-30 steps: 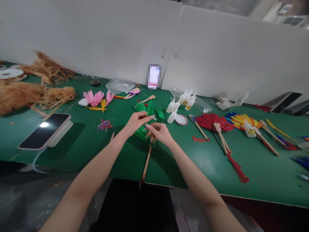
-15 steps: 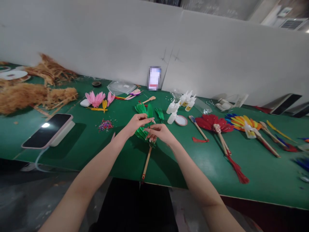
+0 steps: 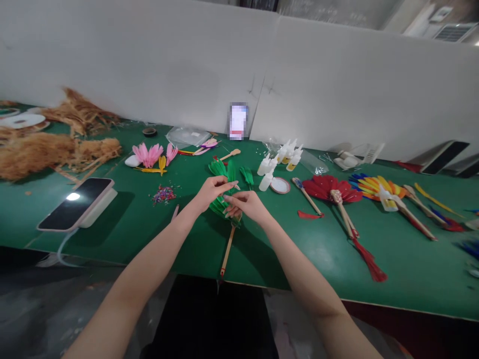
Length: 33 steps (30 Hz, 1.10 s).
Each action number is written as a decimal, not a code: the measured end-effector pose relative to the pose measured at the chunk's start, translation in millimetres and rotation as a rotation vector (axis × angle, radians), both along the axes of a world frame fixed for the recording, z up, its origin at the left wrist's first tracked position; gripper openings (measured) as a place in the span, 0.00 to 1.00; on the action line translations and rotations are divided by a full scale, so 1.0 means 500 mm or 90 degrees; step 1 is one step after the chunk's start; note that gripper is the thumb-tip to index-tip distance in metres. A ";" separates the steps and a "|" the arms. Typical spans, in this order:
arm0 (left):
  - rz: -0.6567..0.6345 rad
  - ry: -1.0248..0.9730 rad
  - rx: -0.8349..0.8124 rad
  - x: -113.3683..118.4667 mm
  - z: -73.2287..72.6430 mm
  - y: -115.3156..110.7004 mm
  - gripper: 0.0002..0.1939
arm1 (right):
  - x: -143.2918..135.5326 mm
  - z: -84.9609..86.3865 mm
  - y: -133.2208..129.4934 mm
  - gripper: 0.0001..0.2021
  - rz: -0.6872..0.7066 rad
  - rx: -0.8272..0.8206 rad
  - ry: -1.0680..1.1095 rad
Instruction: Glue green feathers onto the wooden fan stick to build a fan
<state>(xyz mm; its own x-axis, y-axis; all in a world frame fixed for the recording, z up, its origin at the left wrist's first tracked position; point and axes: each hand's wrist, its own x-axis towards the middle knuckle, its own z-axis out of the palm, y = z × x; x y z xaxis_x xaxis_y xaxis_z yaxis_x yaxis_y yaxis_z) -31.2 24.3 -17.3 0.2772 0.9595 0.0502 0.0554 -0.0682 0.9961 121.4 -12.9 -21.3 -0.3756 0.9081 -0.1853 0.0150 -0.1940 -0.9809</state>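
Over a green feather fan [image 3: 217,205], my left hand [image 3: 214,192] is closed in a pinch, thumb and forefinger pressed together. Close on its right, my right hand [image 3: 245,205] is closed too, its thumb and forefinger meeting and the other fingers curled above the fan's base. What either pinch holds is too small to make out. One green feather [image 3: 232,170] stands up just behind the fingers. The fan's wooden handle [image 3: 228,252] points toward me, with a red cord at its end. A loose bunch of green feathers [image 3: 247,175] lies just beyond my right hand.
White glue bottles [image 3: 266,180] and a shallow dish [image 3: 280,185] stand behind right. A red feather fan [image 3: 333,189] and a yellow-orange one [image 3: 385,185] lie farther right. Left are colourful beads [image 3: 163,194], pink feathers [image 3: 148,154], a phone [image 3: 77,203] and brown fibre [image 3: 37,152].
The view has shifted slightly. Both hands keep nearly the same pinched pose over the green fan; nothing else has visibly moved.
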 end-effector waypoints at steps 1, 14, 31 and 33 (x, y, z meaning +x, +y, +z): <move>-0.003 0.001 -0.002 0.000 -0.001 0.000 0.20 | -0.001 -0.001 0.001 0.20 -0.002 0.003 0.003; 0.031 -0.032 -0.013 -0.002 -0.003 0.006 0.19 | 0.006 -0.005 -0.001 0.22 0.009 0.040 -0.013; 0.024 -0.008 0.015 -0.011 0.005 0.005 0.21 | -0.002 -0.004 -0.009 0.17 -0.009 0.316 -0.272; 0.016 -0.018 0.009 -0.011 0.008 0.004 0.21 | -0.002 -0.002 -0.010 0.16 0.006 0.335 -0.292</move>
